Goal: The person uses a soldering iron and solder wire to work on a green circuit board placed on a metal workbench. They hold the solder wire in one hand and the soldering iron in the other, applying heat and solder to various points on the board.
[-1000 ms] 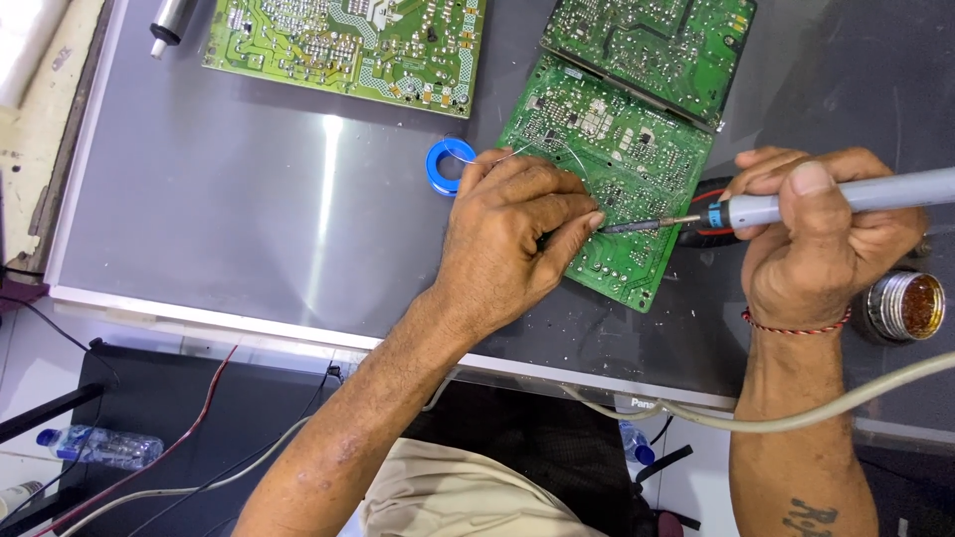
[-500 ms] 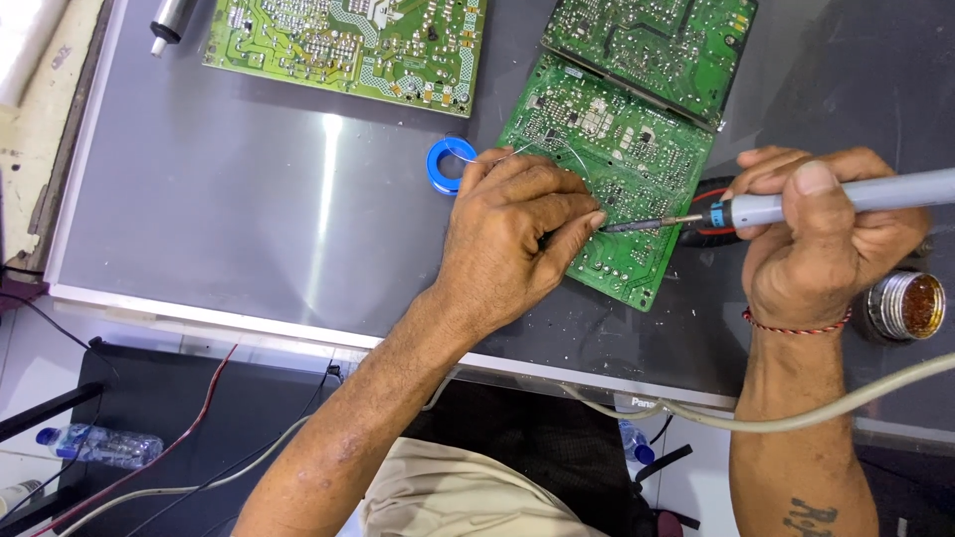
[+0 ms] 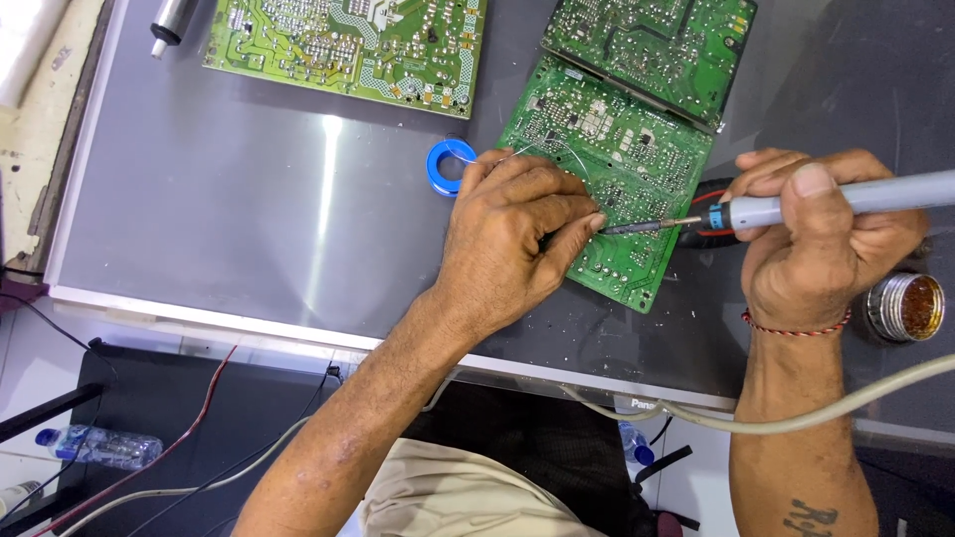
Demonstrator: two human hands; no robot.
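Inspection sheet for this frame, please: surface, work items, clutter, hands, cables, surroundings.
Surface: grey reflective panel used as the bench top.
Work items: green circuit board lying flat; soldering iron with its tip on the board.
Clutter: second board, third board, blue solder reel, round tin, metal cylinder.
Hands: left hand rests on the board, fingertips at the iron's tip; right hand has its grip on the iron.
Cables: pale cord; red wire.
Surroundings: plastic bottle lying lower left.

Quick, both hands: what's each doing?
Left hand: fingers curled, resting on the board.
Right hand: closed on the soldering iron.
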